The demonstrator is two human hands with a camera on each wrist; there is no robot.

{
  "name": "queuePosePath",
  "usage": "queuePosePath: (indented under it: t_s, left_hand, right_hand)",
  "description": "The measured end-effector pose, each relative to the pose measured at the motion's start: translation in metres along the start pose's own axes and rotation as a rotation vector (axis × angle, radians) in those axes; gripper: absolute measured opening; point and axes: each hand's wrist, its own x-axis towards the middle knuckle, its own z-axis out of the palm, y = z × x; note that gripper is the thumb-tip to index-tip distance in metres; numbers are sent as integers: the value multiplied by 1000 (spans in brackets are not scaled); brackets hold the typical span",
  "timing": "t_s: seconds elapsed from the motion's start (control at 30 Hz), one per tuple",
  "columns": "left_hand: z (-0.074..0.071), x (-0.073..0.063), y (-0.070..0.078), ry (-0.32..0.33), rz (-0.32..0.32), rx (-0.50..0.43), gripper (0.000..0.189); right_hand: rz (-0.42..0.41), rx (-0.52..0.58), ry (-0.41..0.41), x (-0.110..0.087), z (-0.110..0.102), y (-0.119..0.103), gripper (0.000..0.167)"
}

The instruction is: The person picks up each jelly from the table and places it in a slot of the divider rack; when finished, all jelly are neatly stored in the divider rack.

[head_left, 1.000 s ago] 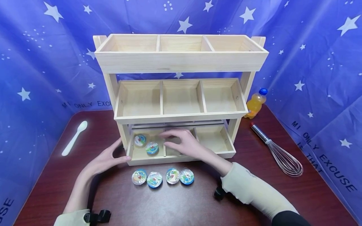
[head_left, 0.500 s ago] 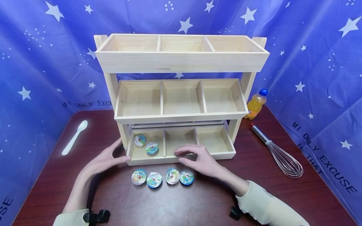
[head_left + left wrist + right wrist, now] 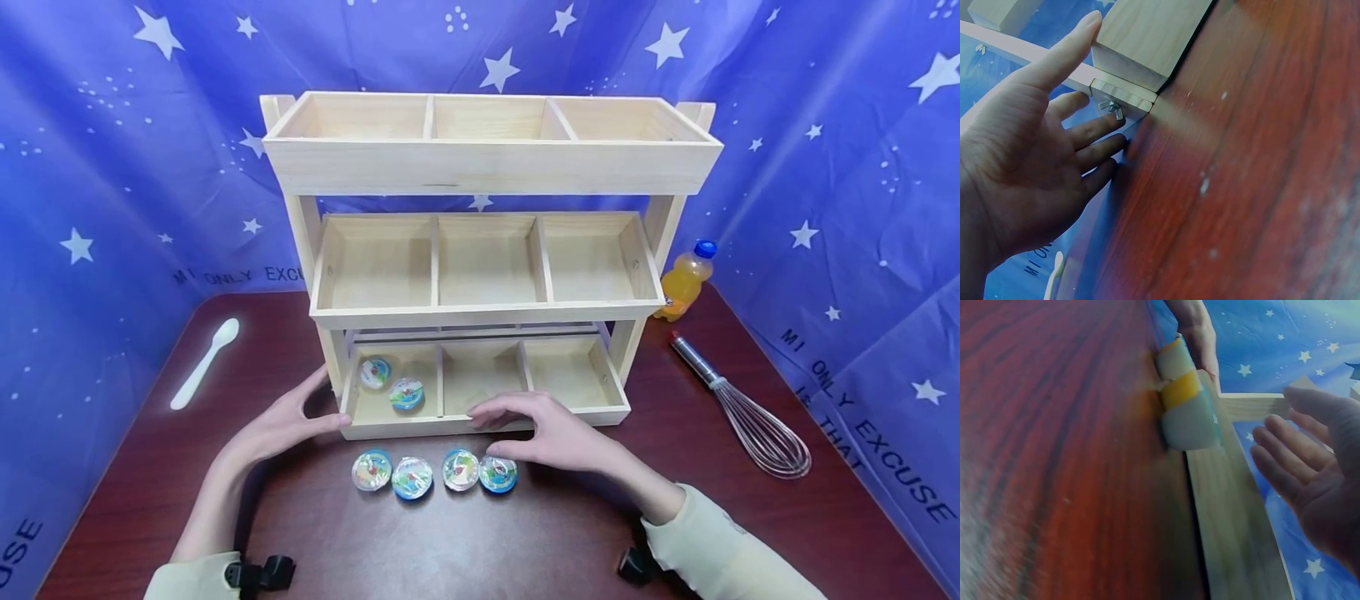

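My left hand rests at the left end of the shelf's bottom tray, its thumb on the front corner. In the left wrist view the fingers lie relaxed beside a wing nut. My right hand, fingers loosely bent and holding nothing, hovers by the tray's front edge, thumb tip just over the rightmost small sealed cup. Several such cups with printed lids form a row on the table, among them a left one. Two more cups sit in the tray's left compartment.
The three-tier wooden shelf stands at the back, each tier split into three compartments. A white spoon lies left of it. To the right are an orange drink bottle and a whisk. A blue starry curtain surrounds the table.
My right hand has drawn out of the bottom tray, moving right and toward me, to just above the rightmost cup in the row. My left hand has stayed at the tray's corner.
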Motion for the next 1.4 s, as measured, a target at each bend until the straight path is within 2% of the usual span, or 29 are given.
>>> queuePosePath:
  t_s: [0.17,0.47,0.73,0.87,1.1,1.4]
  left_hand:
    - [0,1,1,-2,-4,-4,102]
    - [-1,0,1,2,-18,-6,103]
    - [-2,-1,1,3,-24,0,103]
    - [-1,0,2,1,-25,-5,103]
    - [-1,0,1,0,-31,-11,103]
    - [0,1,0,2,-27,-16,102]
  right_hand:
    - [35,-20,-110,-2,-8,-2,51]
    - [74,-236,-263,-4,-11,-2,65]
    - [121,-248,-352,-2,-8,-1,73]
    - [130,-238,-375,-3,-7,1,70]
    - [147,-202,-375,-3,-3,3,53]
    - [146,-279,-372,-5,-6,3,49]
